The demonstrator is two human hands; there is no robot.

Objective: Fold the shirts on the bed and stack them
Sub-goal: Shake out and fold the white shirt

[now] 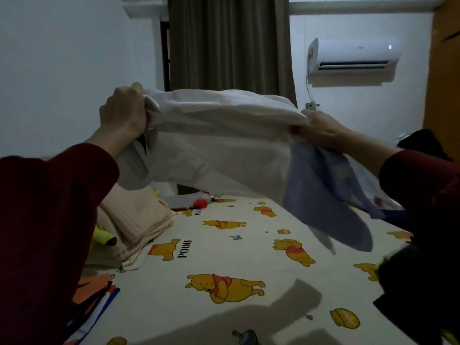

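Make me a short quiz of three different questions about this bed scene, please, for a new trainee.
1. True or false: the white shirt lies flat on the bed sheet.
2. Which hand grips a blue cloth together with the white shirt?
A. the left hand
B. the right hand
C. neither
3. Fill the gap: the folded peach-coloured clothes rest on the ____ side of the bed, as the person sees it.

Key
1. False: both hands hold it in the air above the sheet.
2. B
3. left
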